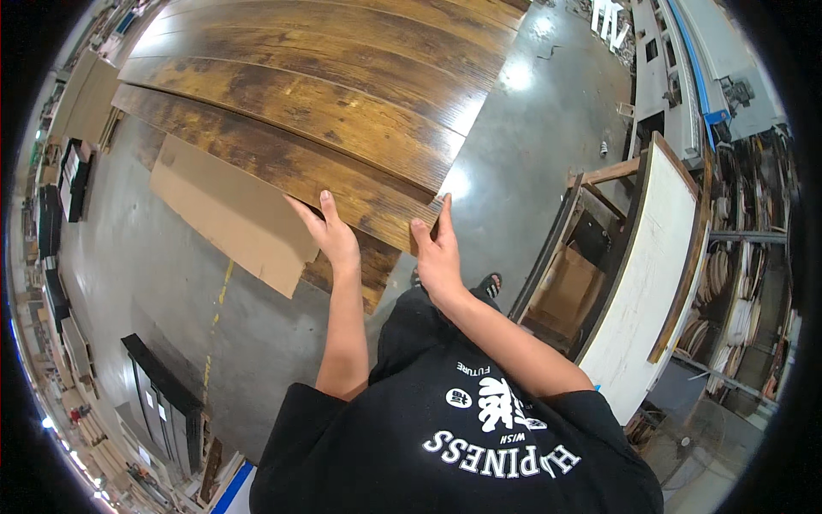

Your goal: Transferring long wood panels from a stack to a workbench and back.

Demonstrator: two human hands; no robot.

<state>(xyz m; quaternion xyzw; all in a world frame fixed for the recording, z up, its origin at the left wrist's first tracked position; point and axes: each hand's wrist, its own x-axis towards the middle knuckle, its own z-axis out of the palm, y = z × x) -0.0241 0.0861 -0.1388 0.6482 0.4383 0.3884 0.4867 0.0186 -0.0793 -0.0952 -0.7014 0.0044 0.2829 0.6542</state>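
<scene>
A long brown wood-grain plank (282, 158) lies in front of me, its near edge toward my body. My left hand (336, 240) is closed on that edge, thumb on top and the other fingers partly hidden beneath. At the plank's right end, my right hand (438, 257) grips the corner between thumb and fingers. Just beyond is a broad spread of matching wood-grain boards (317, 107), with a gap along part of the held plank's far side. Below the plank are a cardboard sheet (231, 214) and another brown board (364, 272) that sticks out under my left wrist.
To my right stands a wooden-framed cart or rack (642, 257) with a white panel side and cardboard inside. Farther right, a shelf (749, 236) holds several thin strips. Dark panels (163, 403) stand at lower left. A yellow line (221, 295) crosses the grey floor.
</scene>
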